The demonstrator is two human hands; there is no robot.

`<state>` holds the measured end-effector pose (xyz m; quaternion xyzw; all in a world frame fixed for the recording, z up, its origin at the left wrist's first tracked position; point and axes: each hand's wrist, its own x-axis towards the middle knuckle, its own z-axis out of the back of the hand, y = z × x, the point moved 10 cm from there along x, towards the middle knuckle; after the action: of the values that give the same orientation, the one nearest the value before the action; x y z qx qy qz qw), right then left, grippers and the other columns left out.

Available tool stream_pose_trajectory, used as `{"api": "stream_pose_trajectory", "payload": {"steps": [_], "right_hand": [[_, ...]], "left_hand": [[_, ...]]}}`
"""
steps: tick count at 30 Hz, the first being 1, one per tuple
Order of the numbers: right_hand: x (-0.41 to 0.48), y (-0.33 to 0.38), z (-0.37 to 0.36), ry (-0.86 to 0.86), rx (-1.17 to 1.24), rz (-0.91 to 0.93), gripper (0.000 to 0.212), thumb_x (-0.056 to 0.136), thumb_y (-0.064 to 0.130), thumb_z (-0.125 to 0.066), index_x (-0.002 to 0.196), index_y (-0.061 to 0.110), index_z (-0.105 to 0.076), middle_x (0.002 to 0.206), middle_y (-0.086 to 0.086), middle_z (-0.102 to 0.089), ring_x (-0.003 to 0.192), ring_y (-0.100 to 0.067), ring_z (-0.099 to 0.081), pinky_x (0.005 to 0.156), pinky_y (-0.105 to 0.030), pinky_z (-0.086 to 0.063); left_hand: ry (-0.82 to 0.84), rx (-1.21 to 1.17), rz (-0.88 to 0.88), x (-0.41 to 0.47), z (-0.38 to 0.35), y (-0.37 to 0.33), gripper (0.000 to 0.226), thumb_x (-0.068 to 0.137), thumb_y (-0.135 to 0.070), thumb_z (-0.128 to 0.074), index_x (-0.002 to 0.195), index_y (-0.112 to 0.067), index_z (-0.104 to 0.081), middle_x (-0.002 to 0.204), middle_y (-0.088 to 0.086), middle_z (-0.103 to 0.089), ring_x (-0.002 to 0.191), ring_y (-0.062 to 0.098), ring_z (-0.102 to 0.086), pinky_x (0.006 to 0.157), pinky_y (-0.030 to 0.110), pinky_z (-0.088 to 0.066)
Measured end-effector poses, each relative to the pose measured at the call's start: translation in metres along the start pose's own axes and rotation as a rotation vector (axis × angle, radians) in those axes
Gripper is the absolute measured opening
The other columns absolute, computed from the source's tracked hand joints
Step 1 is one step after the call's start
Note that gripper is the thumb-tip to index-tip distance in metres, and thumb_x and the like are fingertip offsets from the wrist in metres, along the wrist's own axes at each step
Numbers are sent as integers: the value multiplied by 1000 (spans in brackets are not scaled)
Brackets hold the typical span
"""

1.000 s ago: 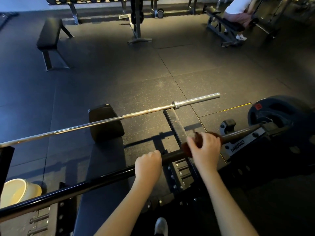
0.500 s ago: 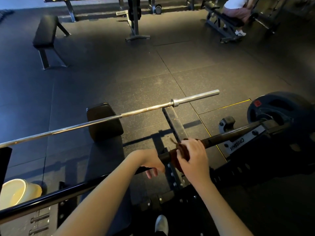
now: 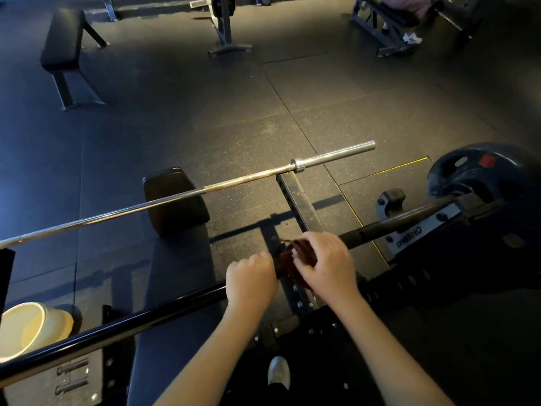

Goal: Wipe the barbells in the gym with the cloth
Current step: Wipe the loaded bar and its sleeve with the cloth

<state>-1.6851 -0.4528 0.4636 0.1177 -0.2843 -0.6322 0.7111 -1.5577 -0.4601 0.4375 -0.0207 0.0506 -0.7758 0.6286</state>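
Note:
A black barbell (image 3: 123, 332) runs across the lower half of the view on a rack, rising to the right where a black weight plate (image 3: 474, 174) sits on its end. My left hand (image 3: 251, 278) grips this bar with curled fingers. Right beside it, my right hand (image 3: 325, 262) holds a dark brown cloth (image 3: 292, 259) wrapped around the bar. The two hands almost touch. A second, chrome barbell (image 3: 181, 197) lies farther away, its bare sleeve pointing right.
A black bench pad (image 3: 175, 200) lies under the chrome bar. A cream bucket (image 3: 32, 326) stands at lower left. A flat bench (image 3: 63, 39) is at the far left, and a person sits on an incline bench (image 3: 389, 16) at top right. Rubber floor lies between.
My right hand slid the cloth leftward along the black bar, from near the plate end to next to my left hand. My left hand briefly loosened, then gripped the bar again.

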Motion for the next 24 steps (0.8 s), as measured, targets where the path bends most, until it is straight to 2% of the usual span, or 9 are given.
{"api": "stream_pose_trajectory", "payload": {"steps": [3, 6, 9, 11, 13, 16, 20, 22, 24], "right_hand": [[13, -48, 32, -113, -83, -181, 18, 86, 32, -61, 93, 15, -63, 84, 9, -57, 83, -14, -56, 95, -34, -43], [10, -59, 39, -214, -65, -408, 17, 85, 22, -71, 97, 13, -63, 91, 4, -63, 98, -19, -60, 115, -39, -25], [4, -16, 10, -105, 2, -235, 19, 84, 33, -64, 96, 18, -62, 89, 11, -57, 91, -8, -51, 100, -37, -45], [0, 2, -2, 17, 25, -69, 24, 86, 40, -58, 99, 19, -62, 90, 12, -59, 91, -5, -50, 93, -29, -43], [5, -6, 3, 50, -20, -10, 25, 87, 41, -56, 98, 20, -62, 89, 16, -56, 88, -3, -49, 96, -28, -38], [14, -40, 28, -41, -69, -167, 14, 88, 35, -61, 90, 21, -59, 82, 16, -52, 88, -6, -46, 103, -33, -35], [6, -55, 35, -122, 4, -327, 11, 88, 23, -67, 95, 17, -60, 91, 14, -53, 100, -1, -37, 114, -33, -18], [5, -55, 32, -55, 18, -275, 13, 89, 27, -64, 99, 19, -60, 96, 13, -53, 104, -4, -40, 109, -32, -25], [11, -63, 34, 62, -49, -221, 17, 89, 33, -61, 101, 20, -60, 95, 12, -52, 102, -8, -45, 96, -31, -35]], "left_hand": [[-134, 39, -15, -4, 4, -1, 41, 55, -17, -90, 53, -14, -49, 41, -3, -41, 37, 9, -19, 43, 20, -17], [-138, 26, -31, -6, 3, -1, 42, 56, -18, -90, 54, -14, -48, 41, -3, -39, 38, 9, -20, 44, 20, -18], [-79, -13, -27, -4, -2, -3, 36, 63, -22, -86, 58, -15, -51, 45, -4, -45, 37, 9, -27, 42, 20, -20], [-15, -40, -16, -1, -3, -1, 21, 82, -29, -72, 77, -17, -55, 63, -6, -54, 48, 10, -43, 47, 23, -30], [133, -106, -13, 4, -6, 3, 16, 92, -33, -58, 98, -20, -53, 83, -7, -55, 68, 11, -51, 59, 24, -38], [381, -244, -60, 7, -15, 1, 26, 90, -34, -61, 110, -21, -52, 88, -7, -53, 76, 11, -52, 67, 24, -41], [950, -668, 69, 0, -47, 5, 43, 87, -23, -69, 124, -14, -48, 95, 3, -62, 75, 14, -65, 69, 26, -57], [1112, -715, 128, -8, -53, 3, 31, 89, -19, -65, 117, -10, -53, 92, 5, -64, 76, 18, -66, 75, 32, -58], [1073, -663, 120, -5, -54, 1, 6, 89, -14, -62, 92, -9, -59, 72, 2, -63, 60, 13, -61, 70, 29, -55]]}}
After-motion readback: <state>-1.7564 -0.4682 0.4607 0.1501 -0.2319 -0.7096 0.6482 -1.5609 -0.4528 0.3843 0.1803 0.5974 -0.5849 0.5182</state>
